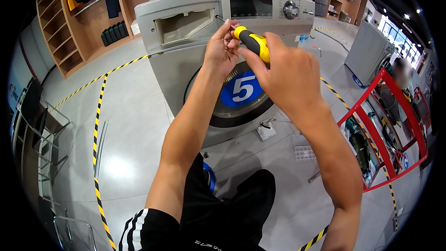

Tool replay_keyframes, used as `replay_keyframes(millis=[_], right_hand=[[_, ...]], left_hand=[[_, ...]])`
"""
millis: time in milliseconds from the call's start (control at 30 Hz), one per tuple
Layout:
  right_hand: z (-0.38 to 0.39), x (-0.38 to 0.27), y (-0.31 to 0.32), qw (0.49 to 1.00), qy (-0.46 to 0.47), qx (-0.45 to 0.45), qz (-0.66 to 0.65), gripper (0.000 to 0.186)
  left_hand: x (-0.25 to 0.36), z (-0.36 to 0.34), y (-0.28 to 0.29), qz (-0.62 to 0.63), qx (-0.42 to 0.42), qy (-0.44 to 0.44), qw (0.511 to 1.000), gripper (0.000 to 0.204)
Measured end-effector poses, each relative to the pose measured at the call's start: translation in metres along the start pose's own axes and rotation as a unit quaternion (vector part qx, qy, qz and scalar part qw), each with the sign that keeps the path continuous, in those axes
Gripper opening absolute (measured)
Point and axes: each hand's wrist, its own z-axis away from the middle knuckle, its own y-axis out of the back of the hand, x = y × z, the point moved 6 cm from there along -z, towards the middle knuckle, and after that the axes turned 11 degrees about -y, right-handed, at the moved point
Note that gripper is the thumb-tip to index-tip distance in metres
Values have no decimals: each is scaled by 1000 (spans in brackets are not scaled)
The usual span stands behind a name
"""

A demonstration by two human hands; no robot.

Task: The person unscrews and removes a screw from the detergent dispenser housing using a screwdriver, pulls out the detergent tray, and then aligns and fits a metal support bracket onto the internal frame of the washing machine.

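Observation:
In front of me stands a grey front-loading washing machine (167, 72) with a round door carrying a blue sticker (241, 90). Its detergent drawer opening (183, 27) gapes at the upper left, with no drawer in it. My right hand (292, 72) is wrapped round the yellow and black handle of a screwdriver (253, 42). The shaft points up and left, toward the panel just right of the drawer opening. Close to the shaft, my left hand (222, 51) has its fingers pinched together, apparently steadying it; the tip's contact with the panel is too small to make out.
A red metal frame (364, 118) with tools stands at the right, a person (402, 76) beyond it. Near the machine's base lie a clear compartment box (303, 148) and a small white part (266, 131). Another washing machine (369, 51) stands far right; chairs (44, 125) line the left.

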Motion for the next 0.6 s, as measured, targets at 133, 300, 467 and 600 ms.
replay_keyframes(millis=[133,300,467,600], right_hand=[[6,-2,10,995,75,58,-5,31],[7,3,-1,1000,27,8,10,37],[6,7,-4,996,50,47,-59,29],[7,4,-5,997,48,55,-38,28]], left_hand=[[-5,-1,1,7,81,7,997,21],[-5,7,3,-18,52,12,998,26],[-4,10,20,28,72,22,997,41],[-13,32,46,64,127,27,990,48]])
